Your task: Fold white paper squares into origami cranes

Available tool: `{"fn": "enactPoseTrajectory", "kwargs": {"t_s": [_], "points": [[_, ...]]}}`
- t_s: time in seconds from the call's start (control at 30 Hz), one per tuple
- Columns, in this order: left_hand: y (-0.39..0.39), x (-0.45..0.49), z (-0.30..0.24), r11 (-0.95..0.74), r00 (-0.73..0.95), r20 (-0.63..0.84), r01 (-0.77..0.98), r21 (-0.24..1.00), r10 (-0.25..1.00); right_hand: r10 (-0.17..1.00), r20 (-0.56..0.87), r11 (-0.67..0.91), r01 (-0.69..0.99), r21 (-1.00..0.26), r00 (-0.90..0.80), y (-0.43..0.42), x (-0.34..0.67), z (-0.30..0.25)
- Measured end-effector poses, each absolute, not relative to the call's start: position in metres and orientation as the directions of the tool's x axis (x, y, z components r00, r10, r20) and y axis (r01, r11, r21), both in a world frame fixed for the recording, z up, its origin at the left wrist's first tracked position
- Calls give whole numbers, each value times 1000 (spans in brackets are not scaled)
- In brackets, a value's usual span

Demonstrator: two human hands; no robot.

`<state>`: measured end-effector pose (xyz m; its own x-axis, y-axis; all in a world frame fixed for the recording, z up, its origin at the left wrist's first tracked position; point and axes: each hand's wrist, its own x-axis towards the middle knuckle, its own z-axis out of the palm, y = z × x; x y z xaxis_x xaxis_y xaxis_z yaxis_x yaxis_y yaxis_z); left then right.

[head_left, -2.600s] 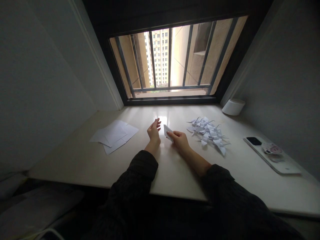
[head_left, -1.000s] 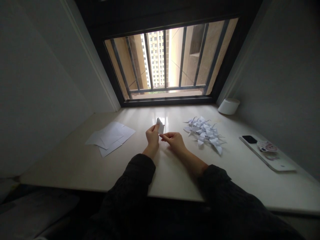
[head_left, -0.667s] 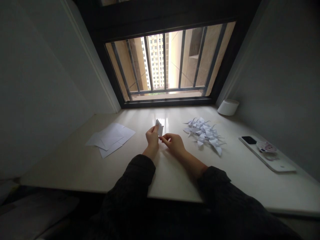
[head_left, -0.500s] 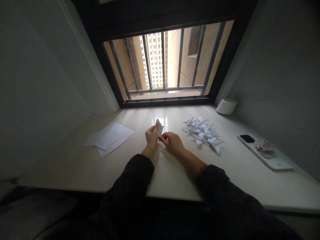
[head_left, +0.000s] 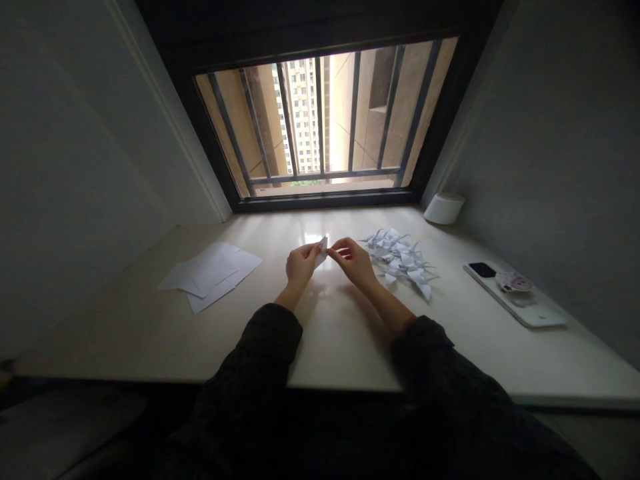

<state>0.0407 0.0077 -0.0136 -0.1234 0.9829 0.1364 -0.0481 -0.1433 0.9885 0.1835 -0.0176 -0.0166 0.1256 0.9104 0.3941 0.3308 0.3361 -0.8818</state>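
My left hand [head_left: 301, 264] pinches the small folded paper [head_left: 323, 251] over the white counter [head_left: 330, 353]. My right hand [head_left: 355, 262] brings thumb and forefinger together at its right edge; whether they grip it, I cannot tell. Folded paper figures [head_left: 401, 259] lie just right, flat sheets [head_left: 213, 272] left, a phone [head_left: 537, 313] farther right.

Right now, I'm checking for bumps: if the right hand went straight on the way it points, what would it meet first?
Most likely the folded paper held by the left hand; the right hand seems to touch its edge, though depth is unclear.
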Motion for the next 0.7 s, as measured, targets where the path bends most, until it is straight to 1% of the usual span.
{"fn": "enactPoseTrajectory", "kwargs": {"t_s": [0.07, 0.13, 0.23, 0.33, 0.47, 0.7], "points": [[7, 40, -11, -124, -66, 120, -63, 990, 991, 941, 309, 290, 143, -946, 141, -11, 186, -20], [6, 38, -8, -108, 16, 109, -50, 993, 994, 967, 232, 233, -3, -972, 110, -7, 185, -24], [6, 34, -5, -103, 119, 105, -29, 994, 987, 978, 184, 195, -119, -974, 100, -5, 182, -29], [6, 32, -2, -87, 173, 92, -34, 996, 981, 979, 167, 184, -165, -969, 116, -7, 179, -29], [6, 30, 0, -83, 187, 86, -24, 996, 979, 983, 123, 148, -189, -971, 137, -9, 180, -27], [7, 25, 2, -174, 296, 141, 88, 981, 945, 974, 144, 164, -104, -981, 174, -9, 184, -28]]}}
